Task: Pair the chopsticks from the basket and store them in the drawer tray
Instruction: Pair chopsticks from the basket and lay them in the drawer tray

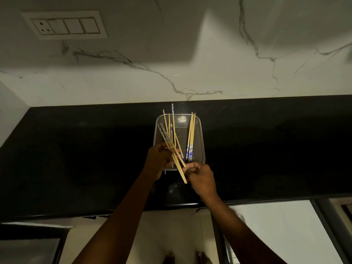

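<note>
A metal mesh basket (200, 138) stands on the black countertop (76, 159). Inside it lean several bamboo chopsticks with blue-and-white patterned ends; one group (191, 138) rests along the right side. My left hand (158, 161) grips a bundle of chopsticks (176, 157) over the basket's near left corner, patterned ends pointing up and away. My right hand (200, 178) pinches the plain lower tips of that bundle at the basket's near edge. No drawer tray can be made out.
A marble backsplash (190, 73) with a switch panel (64, 24) rises behind the counter. Below the counter edge is a dark drawer or cabinet front (30, 242) at the lower left and a white panel (285, 235) at the lower right.
</note>
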`<state>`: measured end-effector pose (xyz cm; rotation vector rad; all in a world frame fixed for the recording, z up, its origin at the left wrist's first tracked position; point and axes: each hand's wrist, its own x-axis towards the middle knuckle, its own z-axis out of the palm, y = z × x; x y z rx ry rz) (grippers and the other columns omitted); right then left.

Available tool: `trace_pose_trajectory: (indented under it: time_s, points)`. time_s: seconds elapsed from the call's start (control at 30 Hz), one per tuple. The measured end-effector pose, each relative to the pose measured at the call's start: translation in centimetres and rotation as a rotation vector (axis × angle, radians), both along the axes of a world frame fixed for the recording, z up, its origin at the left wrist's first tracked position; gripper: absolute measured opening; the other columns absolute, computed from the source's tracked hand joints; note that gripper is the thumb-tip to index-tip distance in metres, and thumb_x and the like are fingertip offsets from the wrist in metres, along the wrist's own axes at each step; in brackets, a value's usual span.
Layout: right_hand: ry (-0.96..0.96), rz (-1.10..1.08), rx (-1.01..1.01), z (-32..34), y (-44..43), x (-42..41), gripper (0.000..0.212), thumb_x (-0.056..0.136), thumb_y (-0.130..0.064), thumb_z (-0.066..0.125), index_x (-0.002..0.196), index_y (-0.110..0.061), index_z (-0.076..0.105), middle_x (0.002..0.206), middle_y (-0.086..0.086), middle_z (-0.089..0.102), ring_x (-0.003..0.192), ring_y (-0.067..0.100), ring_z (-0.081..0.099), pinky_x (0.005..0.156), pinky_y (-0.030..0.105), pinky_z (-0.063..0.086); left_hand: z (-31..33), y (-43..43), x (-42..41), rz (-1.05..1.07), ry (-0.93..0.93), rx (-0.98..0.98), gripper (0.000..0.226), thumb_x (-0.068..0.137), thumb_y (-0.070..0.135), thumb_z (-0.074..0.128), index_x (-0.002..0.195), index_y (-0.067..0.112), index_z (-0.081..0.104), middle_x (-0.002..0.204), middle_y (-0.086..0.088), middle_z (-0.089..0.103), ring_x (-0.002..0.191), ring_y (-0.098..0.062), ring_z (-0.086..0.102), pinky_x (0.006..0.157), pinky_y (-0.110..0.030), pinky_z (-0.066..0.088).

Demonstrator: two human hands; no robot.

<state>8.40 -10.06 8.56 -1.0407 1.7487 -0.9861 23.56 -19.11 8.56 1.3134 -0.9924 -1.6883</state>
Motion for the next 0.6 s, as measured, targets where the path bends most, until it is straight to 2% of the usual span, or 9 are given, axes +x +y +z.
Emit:
trace_pose_trajectory:
  time_s: [0.1,0.23,0.4,0.5,0.6]
  points:
    - [0.005,0.01,0.001,-0.1,-0.1,0.1,0.008,0.091,-0.021,0.072,0.091,-0.028,0.076,0.081,-0.009,0.075,0.075,-0.002,0.071,0.066,0.016,0.054,0.0,-0.2,-0.1,0.01,0.01,-0.003,0.019,0.099,0.004,0.056,0.116,0.007,0.064,0.106,-0.011,0.079,0.097,-0.029,0.077,0.081,-0.042,0.064]
    - [-0.007,0.034,-0.001,-0.1,-0.4,0.3,0.008,0.091,-0.02,0.072,0.095,-0.023,0.078,0.081,-0.006,0.077,0.077,0.004,0.073,0.072,0.021,0.058,0.0,-0.5,0.1,0.024,0.023,-0.001,0.024,0.091,0.003,0.068,0.114,0.008,0.065,0.106,-0.01,0.079,0.095,-0.029,0.078,0.076,-0.039,0.065]
    - [0.033,0.091,0.046,-0.1,-1.0,0.6,0.009,0.09,-0.024,0.073,0.099,-0.022,0.077,0.08,-0.007,0.075,0.067,-0.007,0.068,0.06,0.009,0.048,-0.4,-0.9,0.6,0.045,0.022,0.007,0.025,0.087,0.002,0.073,0.111,0.008,0.068,0.101,-0.009,0.079,0.091,-0.028,0.079,0.071,-0.033,0.064]
    - [0.068,0.149,0.058,0.0,-1.6,0.7,0.013,0.089,-0.024,0.075,0.1,-0.017,0.077,0.087,-0.004,0.077,0.072,-0.002,0.069,0.058,0.003,0.045,-0.6,-1.2,1.0,0.051,0.018,0.03,0.021,0.088,0.003,0.073,0.108,0.008,0.069,0.098,-0.007,0.08,0.09,-0.027,0.079,0.068,-0.028,0.063]
    - [0.061,0.174,0.039,0.4,-2.7,0.9,0.016,0.089,-0.02,0.076,0.102,-0.011,0.077,0.092,0.002,0.078,0.084,0.009,0.072,0.066,0.007,0.047,-0.7,-1.5,1.4,0.053,0.011,0.033,0.02,0.089,0.003,0.072,0.109,0.006,0.07,0.099,-0.008,0.08,0.091,-0.026,0.079,0.072,-0.031,0.063]
